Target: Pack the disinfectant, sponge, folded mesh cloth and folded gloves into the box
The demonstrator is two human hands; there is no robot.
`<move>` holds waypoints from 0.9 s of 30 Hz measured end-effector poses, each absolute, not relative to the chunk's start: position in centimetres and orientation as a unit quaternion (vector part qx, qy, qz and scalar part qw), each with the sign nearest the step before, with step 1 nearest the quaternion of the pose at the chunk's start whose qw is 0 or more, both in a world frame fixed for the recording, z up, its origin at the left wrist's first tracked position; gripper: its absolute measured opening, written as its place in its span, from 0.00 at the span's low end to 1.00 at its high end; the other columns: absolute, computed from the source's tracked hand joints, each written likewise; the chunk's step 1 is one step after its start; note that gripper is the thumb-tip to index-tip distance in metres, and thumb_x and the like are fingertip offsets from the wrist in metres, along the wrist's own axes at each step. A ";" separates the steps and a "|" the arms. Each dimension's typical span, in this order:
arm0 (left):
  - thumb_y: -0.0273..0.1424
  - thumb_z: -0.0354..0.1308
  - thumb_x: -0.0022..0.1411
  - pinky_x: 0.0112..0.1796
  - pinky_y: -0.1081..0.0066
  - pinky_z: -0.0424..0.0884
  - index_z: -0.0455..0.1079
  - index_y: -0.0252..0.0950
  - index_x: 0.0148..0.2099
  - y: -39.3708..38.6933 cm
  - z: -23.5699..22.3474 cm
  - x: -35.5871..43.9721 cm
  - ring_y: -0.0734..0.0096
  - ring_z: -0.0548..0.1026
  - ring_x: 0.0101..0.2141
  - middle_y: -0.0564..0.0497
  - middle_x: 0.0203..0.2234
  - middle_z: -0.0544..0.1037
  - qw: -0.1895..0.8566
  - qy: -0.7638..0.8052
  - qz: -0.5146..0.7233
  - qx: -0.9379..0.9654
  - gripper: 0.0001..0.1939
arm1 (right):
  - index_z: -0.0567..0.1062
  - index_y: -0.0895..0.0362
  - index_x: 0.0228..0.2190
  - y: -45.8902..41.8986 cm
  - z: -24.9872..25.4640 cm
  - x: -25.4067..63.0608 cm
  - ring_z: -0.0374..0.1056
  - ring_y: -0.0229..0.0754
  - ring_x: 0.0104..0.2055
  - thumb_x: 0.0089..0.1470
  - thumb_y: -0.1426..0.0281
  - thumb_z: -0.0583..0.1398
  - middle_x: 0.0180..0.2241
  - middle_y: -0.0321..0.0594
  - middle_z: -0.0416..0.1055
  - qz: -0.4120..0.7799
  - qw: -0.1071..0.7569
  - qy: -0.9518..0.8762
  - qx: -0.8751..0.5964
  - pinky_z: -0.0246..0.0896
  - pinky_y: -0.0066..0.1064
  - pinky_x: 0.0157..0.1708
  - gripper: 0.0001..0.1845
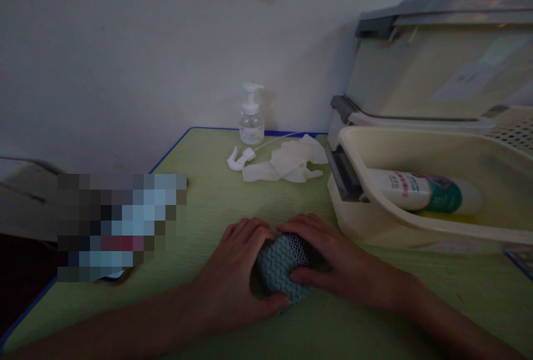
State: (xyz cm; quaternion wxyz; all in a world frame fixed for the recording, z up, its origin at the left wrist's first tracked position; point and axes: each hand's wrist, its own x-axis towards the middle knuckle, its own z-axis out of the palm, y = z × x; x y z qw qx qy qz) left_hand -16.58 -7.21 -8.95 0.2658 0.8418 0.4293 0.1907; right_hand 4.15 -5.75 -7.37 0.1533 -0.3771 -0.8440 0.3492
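Observation:
A rounded teal piece [277, 265] with a knitted-looking, bumpy surface and a dark, white-speckled patch is between my hands, low over the table. I cannot tell whether it is a folded cloth or a scrubbing sponge. My left hand [239, 271] curls round its left side, thumb along the near edge and fingers over the far edge. From the right, my right hand [328, 257] grips it, with the thumb on its front and the fingers over the speckled part. The undersides of my fingers and the back of the piece are hidden.
Behind stand a clear pump bottle [251, 124], a loose white spray head [241, 158] and crumpled white material [289, 161]. A cream bin [375, 232] at right holds a white and green bottle [416, 190]. Lidded boxes [420, 76] rise behind it. A blurred-out phone-like object [129, 232] lies left.

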 end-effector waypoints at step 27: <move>0.32 0.64 0.52 0.45 0.67 0.66 0.62 0.40 0.51 -5.9 -9.7 -17.0 0.67 0.71 0.45 0.51 0.42 0.72 0.726 0.325 0.309 0.522 0.24 | 0.59 0.54 0.30 -6.8 -7.7 2.1 0.59 0.33 0.27 0.43 0.69 0.63 0.28 0.31 0.61 0.613 0.362 -0.562 -0.420 0.56 0.26 0.24 0.16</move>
